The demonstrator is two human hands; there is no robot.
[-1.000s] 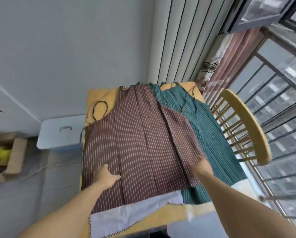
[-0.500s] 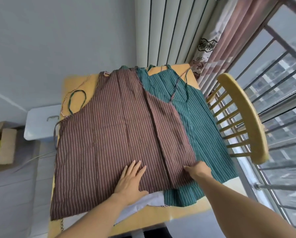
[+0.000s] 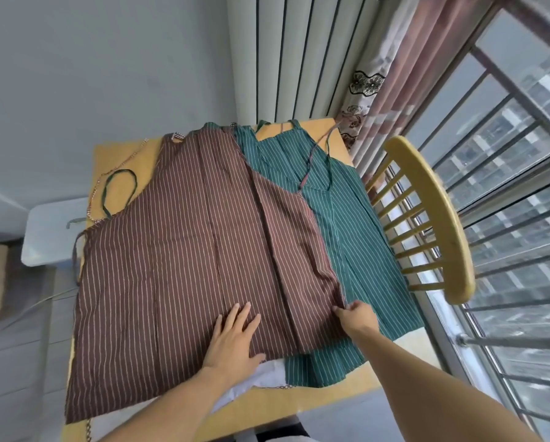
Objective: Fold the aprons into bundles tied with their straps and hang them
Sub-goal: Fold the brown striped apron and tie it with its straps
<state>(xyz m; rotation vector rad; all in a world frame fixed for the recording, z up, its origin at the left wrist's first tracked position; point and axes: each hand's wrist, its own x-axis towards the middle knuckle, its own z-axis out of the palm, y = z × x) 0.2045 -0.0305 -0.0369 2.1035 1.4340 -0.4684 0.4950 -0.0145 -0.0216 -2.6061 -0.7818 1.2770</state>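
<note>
Brown apron (image 3: 184, 250) lies flat on the table (image 3: 302, 406), left hand (image 3: 235, 339) pressing it with straight fingers, right hand (image 3: 358, 317) pinching its right edge.

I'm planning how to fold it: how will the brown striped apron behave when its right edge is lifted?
Probably floppy: the brown striped apron lies flat, creased, draping off the table. Likely light, since the right hand pinches its edge. It may slide over the green apron.
</note>
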